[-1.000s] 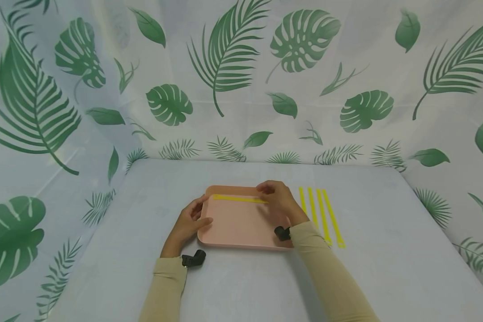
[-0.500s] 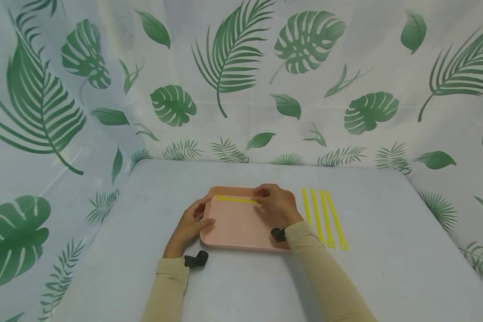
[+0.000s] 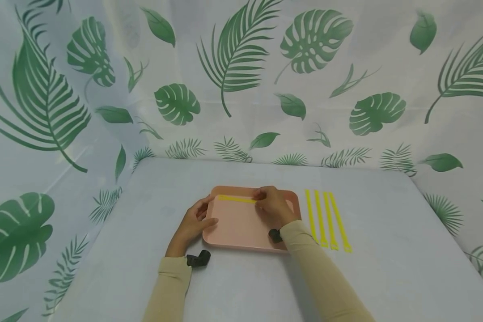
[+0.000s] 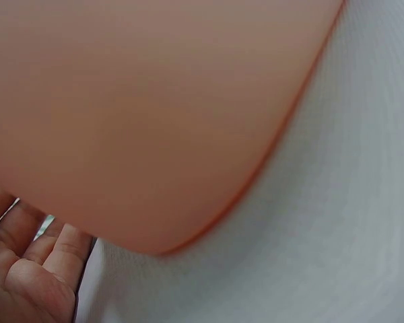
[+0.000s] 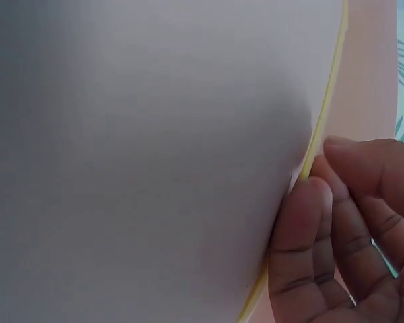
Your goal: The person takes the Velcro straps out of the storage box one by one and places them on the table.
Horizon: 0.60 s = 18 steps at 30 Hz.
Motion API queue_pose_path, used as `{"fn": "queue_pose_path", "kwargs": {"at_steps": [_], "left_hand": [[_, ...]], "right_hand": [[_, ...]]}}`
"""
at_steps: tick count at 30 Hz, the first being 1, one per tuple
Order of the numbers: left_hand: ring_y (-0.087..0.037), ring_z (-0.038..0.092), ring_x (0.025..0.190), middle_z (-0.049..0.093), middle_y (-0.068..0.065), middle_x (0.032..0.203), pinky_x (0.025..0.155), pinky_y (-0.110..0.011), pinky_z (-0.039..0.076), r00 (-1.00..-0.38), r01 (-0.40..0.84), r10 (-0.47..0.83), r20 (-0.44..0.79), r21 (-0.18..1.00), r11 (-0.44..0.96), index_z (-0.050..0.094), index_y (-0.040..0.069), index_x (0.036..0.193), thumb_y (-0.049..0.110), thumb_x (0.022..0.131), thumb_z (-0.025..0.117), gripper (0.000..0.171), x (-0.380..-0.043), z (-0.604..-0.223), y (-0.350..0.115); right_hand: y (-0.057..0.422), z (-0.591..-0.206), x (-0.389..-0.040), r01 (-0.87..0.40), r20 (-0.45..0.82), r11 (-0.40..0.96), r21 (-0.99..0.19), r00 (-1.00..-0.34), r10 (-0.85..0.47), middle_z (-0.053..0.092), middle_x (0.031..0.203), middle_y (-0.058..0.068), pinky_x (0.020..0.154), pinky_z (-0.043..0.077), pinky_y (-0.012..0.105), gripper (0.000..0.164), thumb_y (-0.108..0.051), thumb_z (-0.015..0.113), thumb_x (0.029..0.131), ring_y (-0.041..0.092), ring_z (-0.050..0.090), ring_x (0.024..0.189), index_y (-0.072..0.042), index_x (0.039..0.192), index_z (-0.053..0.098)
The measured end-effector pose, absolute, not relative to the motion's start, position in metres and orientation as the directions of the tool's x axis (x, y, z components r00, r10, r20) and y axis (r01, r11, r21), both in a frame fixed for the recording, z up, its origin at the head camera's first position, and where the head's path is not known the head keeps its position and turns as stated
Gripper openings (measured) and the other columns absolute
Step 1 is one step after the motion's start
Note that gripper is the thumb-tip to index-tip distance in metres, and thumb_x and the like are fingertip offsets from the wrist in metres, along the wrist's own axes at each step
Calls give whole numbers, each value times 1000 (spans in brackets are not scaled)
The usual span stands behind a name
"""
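A pink rectangular tray lies on the table. My left hand holds its left side, with the thumb over the rim and the fingers along the outer wall. In the left wrist view, the tray hides the fingertips. A thin yellow strip lies along the tray's far side. My right hand pinches this strip near its right part. In the right wrist view, thumb and fingers are at the yellow strip, and the thumb covers a stretch of it. The strip's right end is hidden in the head view.
Several more yellow strips with wider near ends lie side by side to the right of the tray. They rest on a pale table. A leaf-print curtain encloses the table's back and sides.
My right hand has shifted left along the yellow strip and slightly closer to me. The left hand stays at the tray's left side. The whole head view has drifted slightly.
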State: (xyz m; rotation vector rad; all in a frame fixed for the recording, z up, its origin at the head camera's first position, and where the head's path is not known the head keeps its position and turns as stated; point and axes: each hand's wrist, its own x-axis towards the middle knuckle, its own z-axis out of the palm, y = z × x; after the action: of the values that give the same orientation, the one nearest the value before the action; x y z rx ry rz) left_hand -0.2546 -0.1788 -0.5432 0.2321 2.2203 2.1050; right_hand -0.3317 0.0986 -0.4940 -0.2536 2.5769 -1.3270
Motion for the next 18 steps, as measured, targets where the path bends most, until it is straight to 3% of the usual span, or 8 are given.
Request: {"fn": "queue_pose_path", "kwargs": {"at_steps": [7, 18], "left_hand": [[-45, 38, 155, 41, -32, 164, 129, -48, 34, -987, 59, 156, 50, 997, 51, 42, -10, 159, -12, 89, 75, 78, -255, -542, -178], [-46, 37, 156, 40, -33, 164, 129, -47, 33, -985, 68, 161, 57, 996, 62, 41, -11, 159, -10, 90, 76, 77, -255, -543, -179]], "right_hand": [[96, -496, -333, -84, -73, 637, -767, -974, -216, 74, 95, 13, 71, 54, 25, 22, 17, 71, 80, 24, 66, 88, 3, 97, 74], [94, -498, -330, -112, -51, 658, -745, -974, -222, 66, 83, 7, 67, 48, 25, 23, 18, 66, 80, 21, 58, 79, -2, 87, 71]]}}
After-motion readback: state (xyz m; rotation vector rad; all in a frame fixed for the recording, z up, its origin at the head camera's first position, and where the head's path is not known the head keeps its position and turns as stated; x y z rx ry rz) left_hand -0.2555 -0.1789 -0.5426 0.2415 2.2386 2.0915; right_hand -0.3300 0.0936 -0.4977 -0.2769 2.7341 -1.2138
